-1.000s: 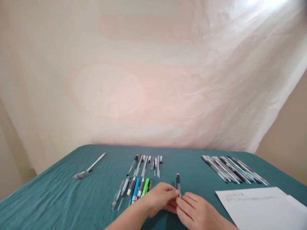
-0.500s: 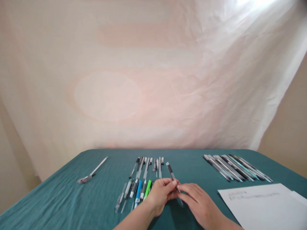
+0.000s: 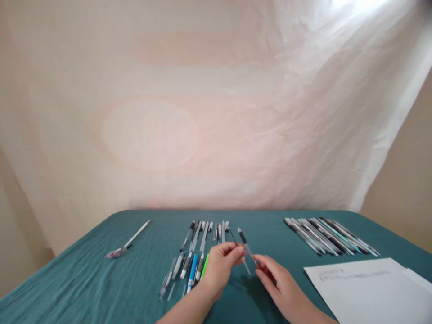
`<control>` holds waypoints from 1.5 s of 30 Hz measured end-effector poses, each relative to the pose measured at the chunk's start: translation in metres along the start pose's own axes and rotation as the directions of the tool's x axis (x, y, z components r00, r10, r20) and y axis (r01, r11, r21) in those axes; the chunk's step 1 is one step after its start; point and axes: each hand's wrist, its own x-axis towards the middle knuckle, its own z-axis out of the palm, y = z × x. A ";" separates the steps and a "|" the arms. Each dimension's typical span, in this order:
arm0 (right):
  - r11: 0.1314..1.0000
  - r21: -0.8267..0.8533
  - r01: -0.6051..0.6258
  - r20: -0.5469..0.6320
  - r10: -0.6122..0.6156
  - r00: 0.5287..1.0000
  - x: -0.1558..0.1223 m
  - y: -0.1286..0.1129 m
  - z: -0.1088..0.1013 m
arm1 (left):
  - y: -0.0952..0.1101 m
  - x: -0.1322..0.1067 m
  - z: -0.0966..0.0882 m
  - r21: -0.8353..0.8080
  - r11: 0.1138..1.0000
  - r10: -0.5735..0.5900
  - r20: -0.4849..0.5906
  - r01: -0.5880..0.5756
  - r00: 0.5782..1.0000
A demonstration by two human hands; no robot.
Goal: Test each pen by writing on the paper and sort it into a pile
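Note:
My left hand (image 3: 221, 265) pinches a thin pen refill (image 3: 247, 267), dark in its upper part and pale at the lower end. Between the fingertips of my right hand (image 3: 275, 281) is a clear pen barrel (image 3: 249, 250) with a dark upper part, tilted up to the left. The two pieces are apart, side by side above the cloth. Left of my left hand lie several capped pens and markers, among them a blue marker (image 3: 192, 268) and a green marker (image 3: 205, 265), the latter partly hidden by that hand.
Behind them is a row of disassembled pen parts (image 3: 204, 237). Many pens (image 3: 332, 236) lie in a slanted row at the right. White paper (image 3: 364, 288) with scribbles lies at front right. A small bundle with a white stick (image 3: 138, 231) rests at the left on the green tablecloth (image 3: 77, 274).
The refill has come out of the pen: my left hand holds it apart, while my right hand has moved slightly right with the barrel.

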 end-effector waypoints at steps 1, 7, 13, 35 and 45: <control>1.000 -0.019 0.007 0.001 -0.007 1.000 0.000 0.000 -0.001 | 0.006 0.005 -0.004 -0.018 0.999 0.029 -0.037 -0.030 0.999; 0.997 -0.069 -0.016 0.033 0.018 0.999 0.004 0.001 -0.007 | 0.040 0.030 -0.033 -0.107 0.968 0.194 -0.243 -0.225 0.950; 0.998 -0.065 0.022 0.113 -0.015 0.994 0.002 0.000 -0.007 | 0.039 0.030 -0.032 -0.110 0.963 0.212 -0.249 -0.245 0.945; 0.995 -0.091 0.037 0.134 -0.024 0.991 0.002 -0.001 -0.009 | 0.036 0.022 -0.021 0.000 0.978 0.206 -0.182 -0.209 0.962; 0.997 -0.074 0.028 0.111 -0.020 0.994 0.001 -0.001 -0.010 | 0.039 0.003 -0.006 0.141 0.982 0.126 -0.012 -0.123 0.992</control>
